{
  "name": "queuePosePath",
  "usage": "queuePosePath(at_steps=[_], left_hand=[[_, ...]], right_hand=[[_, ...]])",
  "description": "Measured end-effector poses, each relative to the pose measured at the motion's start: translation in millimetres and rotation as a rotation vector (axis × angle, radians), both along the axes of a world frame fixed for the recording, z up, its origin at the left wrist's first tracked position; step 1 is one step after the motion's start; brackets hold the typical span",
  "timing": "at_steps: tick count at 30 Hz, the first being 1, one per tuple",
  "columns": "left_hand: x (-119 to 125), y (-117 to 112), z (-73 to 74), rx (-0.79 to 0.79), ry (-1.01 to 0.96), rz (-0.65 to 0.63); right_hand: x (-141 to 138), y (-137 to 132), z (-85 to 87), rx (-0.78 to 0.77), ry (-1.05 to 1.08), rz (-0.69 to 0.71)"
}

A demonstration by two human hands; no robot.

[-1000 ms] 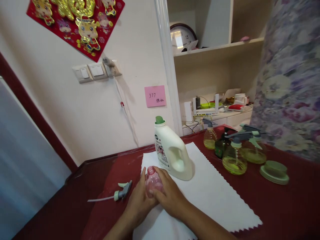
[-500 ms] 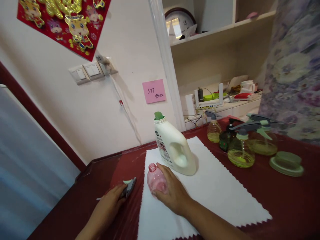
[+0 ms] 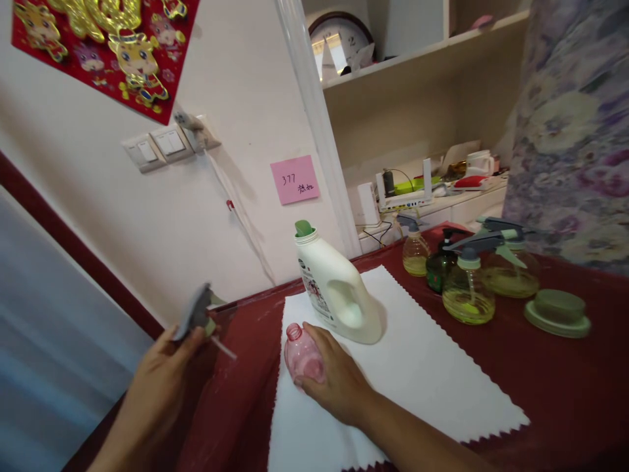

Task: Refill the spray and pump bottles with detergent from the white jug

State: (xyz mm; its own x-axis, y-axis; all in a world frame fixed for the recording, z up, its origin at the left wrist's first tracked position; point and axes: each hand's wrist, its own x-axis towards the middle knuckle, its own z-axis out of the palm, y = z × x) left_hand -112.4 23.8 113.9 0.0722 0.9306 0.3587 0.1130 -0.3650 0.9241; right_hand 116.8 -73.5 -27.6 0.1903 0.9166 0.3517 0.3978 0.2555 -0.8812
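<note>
My right hand (image 3: 337,377) is wrapped round a small pink plastic bottle (image 3: 301,352) with no cap, standing on a white cloth (image 3: 417,367) with zigzag edges. My left hand (image 3: 164,364) is raised above the table's left end and grips a grey and green spray nozzle (image 3: 196,314); its thin tube points down to the right. A white jug (image 3: 334,292) with a green spout stands just behind the pink bottle.
The dark red table (image 3: 565,387) carries several spray bottles of yellow liquid (image 3: 466,288) and a green lid (image 3: 557,313) at the right. A floral curtain (image 3: 574,124) hangs at far right. Shelves with clutter (image 3: 422,190) sit behind, and the wall is close on the left.
My left hand left the pink bottle, took the spray nozzle off the table and lifted it up to the left. My right hand stayed on the bottle.
</note>
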Motion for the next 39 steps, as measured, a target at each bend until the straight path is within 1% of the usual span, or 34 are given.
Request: queuePosePath(at_steps=[1,3,4,6,8,11,13,16,19,23,25,26,28,34,39], left_hand=[[12,-12,14.3,-0.024,-0.139,-0.056],[37,-33,35.5,0.031,-0.284,-0.099],[48,-41,41.6,0.039,-0.317,-0.122],[67,-50,45.2,0.046,-0.372,-0.148],[81,-51,40.4,0.018,-0.394,-0.179],[92,-44,27.8,-0.026,-0.371,-0.21],[94,-38,19.9,-0.051,-0.307,-0.201],[96,-34,7.5,-0.136,-0.192,-0.199],[97,-33,-12.3,-0.187,-0.1,-0.245],[97,-28,-47.5,-0.2,0.013,-0.324],[96,-25,-60.4,-0.176,0.031,-0.316],[96,-24,-64.2,-0.162,0.038,-0.308],[96,-24,-66.4,-0.151,0.049,-0.297],[100,-27,-56.8,-0.157,0.092,-0.309],[101,-22,-59.9,-0.14,0.083,-0.339]], right_hand=[[0,0,0.1,0.0,-0.002,0.003],[0,-1,-0.3,0.001,-0.007,0.008],[0,-1,-0.7,0.003,-0.009,0.011],[0,-1,-1.3,0.008,-0.013,0.014],[0,-1,-1.2,0.013,-0.016,0.01],[0,0,0.4,0.016,-0.013,0.004],[1,1,1.5,0.017,-0.008,0.003],[1,2,1.9,0.02,-0.005,0.006],[1,2,1.5,0.029,-0.008,0.008],[2,2,1.7,0.021,-0.006,0.01],[2,2,2.0,0.015,-0.009,0.015],[2,2,2.1,0.013,-0.011,0.016],[1,1,2.3,0.01,-0.015,0.017],[1,1,2.7,0.014,-0.02,0.016],[1,1,3.3,0.01,-0.022,0.012]])
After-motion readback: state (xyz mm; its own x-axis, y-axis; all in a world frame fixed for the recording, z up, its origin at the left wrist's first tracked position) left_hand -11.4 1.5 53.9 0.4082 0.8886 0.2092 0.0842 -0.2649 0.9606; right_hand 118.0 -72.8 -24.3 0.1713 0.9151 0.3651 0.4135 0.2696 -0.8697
